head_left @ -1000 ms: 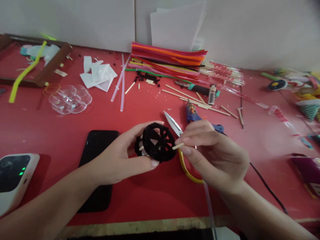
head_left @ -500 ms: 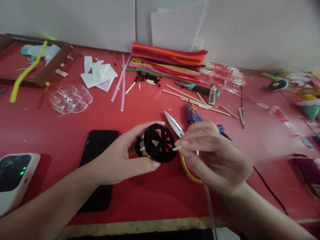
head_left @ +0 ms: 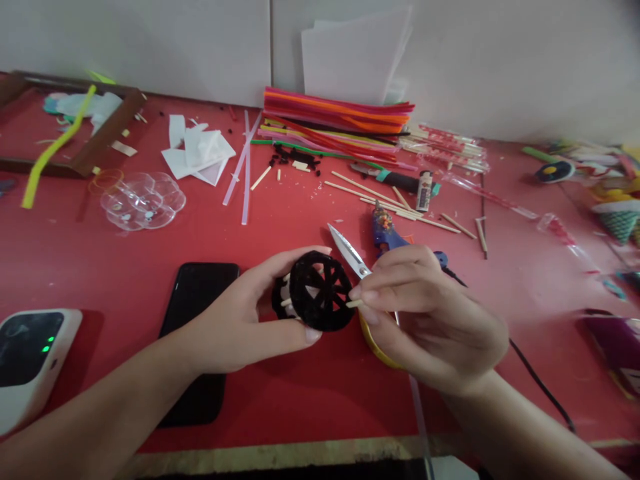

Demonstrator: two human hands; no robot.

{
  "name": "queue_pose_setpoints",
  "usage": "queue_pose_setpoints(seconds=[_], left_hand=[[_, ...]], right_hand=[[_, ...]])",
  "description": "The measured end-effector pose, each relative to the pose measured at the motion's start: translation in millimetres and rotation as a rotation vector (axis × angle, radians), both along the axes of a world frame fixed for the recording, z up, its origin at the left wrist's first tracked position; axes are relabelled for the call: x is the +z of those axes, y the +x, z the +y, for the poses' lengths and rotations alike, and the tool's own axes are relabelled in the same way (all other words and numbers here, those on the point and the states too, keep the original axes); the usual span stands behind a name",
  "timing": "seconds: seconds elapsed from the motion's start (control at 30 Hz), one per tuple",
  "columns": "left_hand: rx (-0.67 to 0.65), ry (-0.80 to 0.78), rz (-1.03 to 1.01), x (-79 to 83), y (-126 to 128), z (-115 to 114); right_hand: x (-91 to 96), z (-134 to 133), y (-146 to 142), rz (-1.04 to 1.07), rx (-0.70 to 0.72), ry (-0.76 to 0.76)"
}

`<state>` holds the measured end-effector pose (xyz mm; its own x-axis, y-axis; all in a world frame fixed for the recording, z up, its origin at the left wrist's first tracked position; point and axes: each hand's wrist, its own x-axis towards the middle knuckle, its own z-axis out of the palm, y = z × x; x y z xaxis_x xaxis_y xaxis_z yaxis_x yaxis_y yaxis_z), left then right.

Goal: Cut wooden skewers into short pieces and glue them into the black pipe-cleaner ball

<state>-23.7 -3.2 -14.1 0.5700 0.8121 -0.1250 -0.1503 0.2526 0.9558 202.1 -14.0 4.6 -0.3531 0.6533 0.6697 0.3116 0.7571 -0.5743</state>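
Observation:
My left hand (head_left: 260,310) grips a round black fuzzy frame (head_left: 323,319) with wheel-like spokes, thumb along its lower edge and fingers behind. Behind its front ring is a second black ring, with a pale stick between them; the frame looks made of pipe cleaners. At the frame's right edge, my right hand (head_left: 420,300) pinches a short wooden stick (head_left: 355,304) between thumb and fingertips. The stick's tip is at the rim; I cannot tell whether it touches. Scissors (head_left: 347,249) with yellow handles lie beneath my right hand, and a blue glue gun (head_left: 387,230) lies just beyond them.
A black phone (head_left: 197,293) lies by my left forearm, with a white device (head_left: 30,360) further left. Behind are a clear plastic palette (head_left: 145,200), paper scraps (head_left: 205,153), pipe cleaners (head_left: 335,110), wooden sticks (head_left: 380,200), pliers (head_left: 395,179) and a brown tray (head_left: 100,133).
Both hands stay almost in place. The black frame is slightly lower in view and turned a little, and the short stick remains at its right edge.

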Motion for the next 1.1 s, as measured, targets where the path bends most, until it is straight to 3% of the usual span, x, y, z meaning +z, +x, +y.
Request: queue_pose_setpoints(seconds=[0.6, 1.1], left_hand=[[0.002, 0.006, 0.034, 1.5, -0.1, -1.0], [-0.010, 0.013, 0.063, 4.1, -1.0, 0.0]], right_hand=[[2.0, 0.1, 2.1, -0.014, -0.015, 0.055], [-4.1, -3.3, -0.8, 0.099, -0.064, -0.120]])
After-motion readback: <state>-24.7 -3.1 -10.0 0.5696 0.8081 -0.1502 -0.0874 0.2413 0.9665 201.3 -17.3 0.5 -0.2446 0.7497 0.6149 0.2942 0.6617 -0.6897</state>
